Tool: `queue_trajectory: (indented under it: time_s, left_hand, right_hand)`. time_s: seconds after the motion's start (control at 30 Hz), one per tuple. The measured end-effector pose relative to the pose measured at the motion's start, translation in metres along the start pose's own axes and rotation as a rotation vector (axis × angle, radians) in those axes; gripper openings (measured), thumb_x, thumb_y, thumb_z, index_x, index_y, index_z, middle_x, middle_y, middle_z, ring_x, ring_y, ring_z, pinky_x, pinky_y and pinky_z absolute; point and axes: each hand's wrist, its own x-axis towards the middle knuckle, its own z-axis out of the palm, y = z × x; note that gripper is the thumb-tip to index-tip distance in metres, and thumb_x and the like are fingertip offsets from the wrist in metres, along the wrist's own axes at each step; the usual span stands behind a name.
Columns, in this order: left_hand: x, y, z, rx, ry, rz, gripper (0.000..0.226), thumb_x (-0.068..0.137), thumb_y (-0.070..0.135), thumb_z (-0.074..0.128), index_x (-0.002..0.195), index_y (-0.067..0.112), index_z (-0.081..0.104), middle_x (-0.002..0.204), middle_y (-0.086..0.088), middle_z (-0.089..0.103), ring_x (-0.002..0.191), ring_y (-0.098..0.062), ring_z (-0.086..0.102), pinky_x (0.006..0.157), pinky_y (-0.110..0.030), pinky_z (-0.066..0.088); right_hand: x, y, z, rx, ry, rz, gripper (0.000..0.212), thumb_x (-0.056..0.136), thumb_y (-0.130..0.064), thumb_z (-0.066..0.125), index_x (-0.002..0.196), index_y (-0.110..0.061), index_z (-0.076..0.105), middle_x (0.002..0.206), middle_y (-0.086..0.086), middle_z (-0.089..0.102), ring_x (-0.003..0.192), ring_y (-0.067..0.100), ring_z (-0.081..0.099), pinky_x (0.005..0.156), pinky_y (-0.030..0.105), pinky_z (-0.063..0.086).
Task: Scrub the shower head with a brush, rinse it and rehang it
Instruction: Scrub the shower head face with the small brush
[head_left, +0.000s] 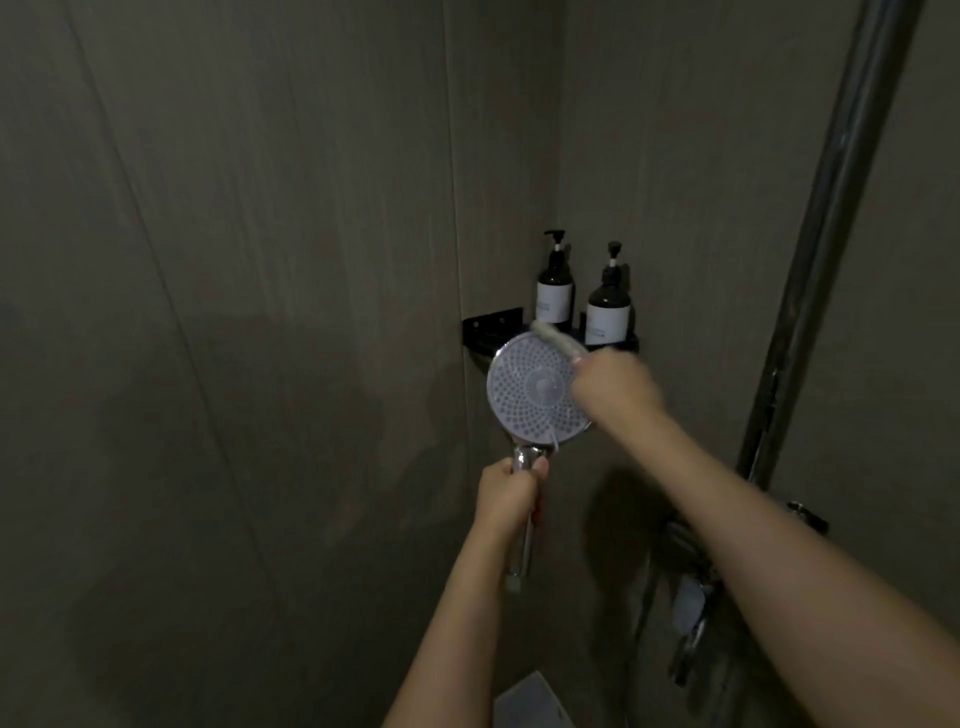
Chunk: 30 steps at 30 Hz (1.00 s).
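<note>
I am standing in a shower corner, holding the shower head (537, 391) up in front of me with its face turned toward me. My left hand (506, 498) is gripping its handle from below. My right hand (615, 387) is reaching in from the right, holding the brush (558, 339) against the upper right edge of the face. Behind the shower head, a corner shelf (493, 325) is sitting where the two walls meet, with two pump bottles (555, 288) standing side by side on it. To my right, the riser pipe (831, 218) is running up the wall, with the tap fittings (691, 597) sitting at its foot below my right forearm.
</note>
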Motion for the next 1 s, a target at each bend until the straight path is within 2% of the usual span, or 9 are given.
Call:
queue_trajectory:
  time_s: [0.07, 0.17, 0.27, 0.37, 0.43, 0.63, 0.83, 0.93, 1.0]
  left_hand:
    - [-0.001, -0.004, -0.002, -0.012, 0.009, -0.006, 0.025, 0.086, 0.013, 0.056, 0.063, 0.014, 0.048, 0.056, -0.006, 0.050, 0.052, -0.017, 0.046, 0.052, -0.026, 0.037]
    - [-0.001, -0.005, -0.003, -0.020, 0.024, -0.005, 0.028, 0.087, 0.011, 0.056, 0.061, 0.014, 0.046, 0.056, -0.008, 0.047, 0.050, -0.018, 0.042, 0.051, -0.027, 0.034]
    - [0.000, 0.001, -0.004, -0.060, 0.023, -0.009, 0.028, 0.087, 0.011, 0.054, 0.061, 0.014, 0.044, 0.056, -0.012, 0.044, 0.047, -0.018, 0.040, 0.049, -0.026, 0.032]
    - [0.000, 0.003, -0.006, -0.028, 0.013, -0.004, 0.026, 0.088, 0.012, 0.055, 0.063, 0.014, 0.047, 0.054, -0.007, 0.047, 0.044, -0.016, 0.043, 0.042, -0.020, 0.035]
    - [-0.001, 0.000, -0.008, -0.025, 0.016, -0.002, 0.025, 0.088, 0.012, 0.055, 0.064, 0.013, 0.047, 0.054, -0.007, 0.048, 0.045, -0.016, 0.044, 0.045, -0.022, 0.036]
    - [-0.001, 0.006, -0.010, -0.046, 0.024, 0.004, 0.026, 0.085, 0.012, 0.056, 0.062, 0.014, 0.046, 0.052, -0.009, 0.047, 0.042, -0.018, 0.042, 0.044, -0.023, 0.034]
    - [-0.007, -0.001, -0.016, -0.009, 0.037, -0.023, 0.023, 0.085, 0.014, 0.056, 0.063, 0.012, 0.049, 0.053, -0.008, 0.049, 0.044, -0.017, 0.045, 0.046, -0.023, 0.035]
    - [-0.007, -0.002, -0.019, -0.015, 0.049, -0.024, 0.023, 0.085, 0.013, 0.056, 0.063, 0.012, 0.048, 0.055, -0.009, 0.048, 0.044, -0.018, 0.044, 0.046, -0.023, 0.034]
    - [-0.006, 0.001, -0.020, -0.027, 0.055, -0.010, 0.025, 0.085, 0.011, 0.056, 0.061, 0.013, 0.048, 0.055, -0.009, 0.048, 0.045, -0.019, 0.043, 0.047, -0.025, 0.034]
  right_hand:
    - [0.012, 0.009, -0.018, 0.146, 0.064, 0.052, 0.027, 0.094, -0.020, 0.041, 0.088, -0.004, 0.063, 0.086, 0.018, 0.063, 0.065, 0.026, 0.053, 0.055, 0.027, 0.037]
    - [-0.006, -0.008, -0.011, -0.038, 0.028, -0.212, 0.027, 0.093, -0.032, 0.042, 0.087, -0.015, 0.061, 0.068, 0.007, 0.057, 0.051, 0.018, 0.044, 0.046, 0.023, 0.031]
    - [-0.032, -0.017, 0.017, -0.202, -0.035, -0.385, 0.026, 0.093, -0.029, 0.038, 0.103, -0.018, 0.060, 0.077, 0.004, 0.060, 0.068, 0.022, 0.059, 0.054, 0.028, 0.042]
    - [0.003, 0.003, -0.002, 0.052, 0.006, 0.031, 0.030, 0.096, -0.023, 0.037, 0.104, -0.009, 0.062, 0.077, 0.005, 0.054, 0.069, 0.023, 0.053, 0.054, 0.029, 0.040]
    - [0.014, 0.009, -0.014, 0.162, 0.061, 0.111, 0.031, 0.096, -0.022, 0.037, 0.098, -0.005, 0.064, 0.077, 0.007, 0.055, 0.067, 0.023, 0.050, 0.052, 0.027, 0.035]
    - [-0.036, -0.023, 0.020, -0.140, 0.016, -0.376, 0.028, 0.095, -0.028, 0.038, 0.102, -0.016, 0.063, 0.069, 0.000, 0.052, 0.066, 0.024, 0.053, 0.054, 0.027, 0.036]
    - [0.000, 0.000, -0.007, 0.102, 0.059, 0.046, 0.033, 0.097, -0.026, 0.039, 0.097, -0.005, 0.063, 0.073, 0.007, 0.051, 0.065, 0.024, 0.049, 0.051, 0.026, 0.034]
    - [-0.021, -0.020, 0.002, -0.071, 0.072, -0.228, 0.030, 0.096, -0.029, 0.039, 0.100, -0.011, 0.063, 0.058, -0.003, 0.040, 0.049, 0.015, 0.043, 0.044, 0.021, 0.029]
    - [-0.046, -0.028, 0.021, -0.161, 0.009, -0.416, 0.026, 0.095, -0.030, 0.042, 0.104, -0.016, 0.062, 0.064, -0.003, 0.049, 0.057, 0.016, 0.053, 0.049, 0.022, 0.034]
